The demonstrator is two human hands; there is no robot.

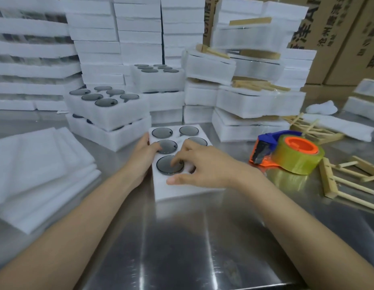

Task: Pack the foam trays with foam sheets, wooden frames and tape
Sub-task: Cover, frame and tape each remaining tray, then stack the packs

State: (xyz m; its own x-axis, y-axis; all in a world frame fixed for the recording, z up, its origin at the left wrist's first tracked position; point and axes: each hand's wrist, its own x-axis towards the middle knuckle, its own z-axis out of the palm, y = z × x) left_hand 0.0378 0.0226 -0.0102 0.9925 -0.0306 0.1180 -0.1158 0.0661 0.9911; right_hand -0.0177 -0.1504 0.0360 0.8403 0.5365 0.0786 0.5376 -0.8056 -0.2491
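A white foam tray (177, 191) with several round dark glass discs in its holes lies on the steel table in front of me. My left hand (143, 158) holds the tray's left edge, its thumb on the middle left disc (168, 145). My right hand (199, 164) rests on the tray top, fingertips pressing the near left disc (165, 168). A pile of thin foam sheets (35, 170) lies to the left. A tape dispenser (290, 152) with a clear roll stands to the right. Wooden frames (345, 178) lie at the far right.
Two filled foam trays (108, 114) are stacked just behind and left of the tray. Tall stacks of packed foam trays (255, 105) fill the back, some with wooden frames on top. Cardboard boxes (338, 38) stand at the back right. More wooden frames (313, 130) lie behind the dispenser.
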